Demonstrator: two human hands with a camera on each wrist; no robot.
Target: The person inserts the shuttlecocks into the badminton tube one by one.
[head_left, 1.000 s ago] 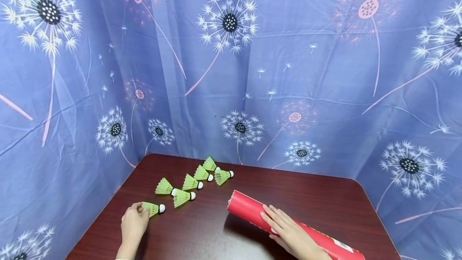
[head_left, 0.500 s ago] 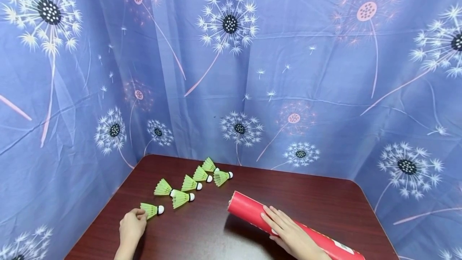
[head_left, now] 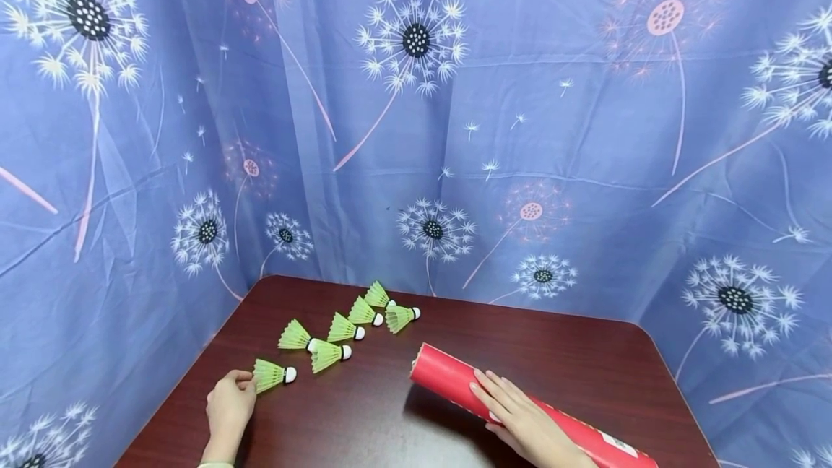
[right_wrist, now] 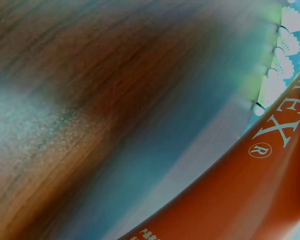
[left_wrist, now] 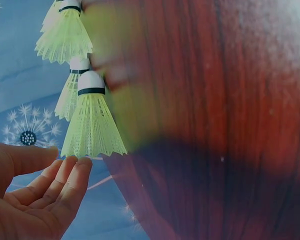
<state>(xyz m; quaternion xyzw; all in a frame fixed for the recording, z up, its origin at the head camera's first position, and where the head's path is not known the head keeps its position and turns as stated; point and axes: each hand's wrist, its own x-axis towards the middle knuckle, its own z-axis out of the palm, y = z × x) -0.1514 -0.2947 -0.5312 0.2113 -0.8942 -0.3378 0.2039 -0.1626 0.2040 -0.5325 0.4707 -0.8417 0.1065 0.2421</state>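
Observation:
A yellow-green shuttlecock (head_left: 268, 375) with a white head lies on the table's left side, head pointing right. My left hand (head_left: 229, 410) is beside its skirt. In the left wrist view the thumb and fingers (left_wrist: 72, 182) are apart at the skirt's rim, and nothing is pinched between them. My right hand (head_left: 516, 414) holds a red shuttlecock tube (head_left: 442, 370), fingers over its top and thumb at the near side. The tube's open end faces left. White letters "EX" show on the tube (right_wrist: 235, 175) in the right wrist view, where most of the hand is out of frame.
Several more shuttlecocks (head_left: 344, 327) lie in a slanting row toward the back of the dark red-brown table (head_left: 552, 345). A blue curtain (head_left: 364, 237) with dandelion prints hangs along the table's back and sides.
My left hand has let go of the shuttlecock and drawn slightly left from its skirt. The shuttlecock has stayed nearly in place. The right hand and tube have not moved.

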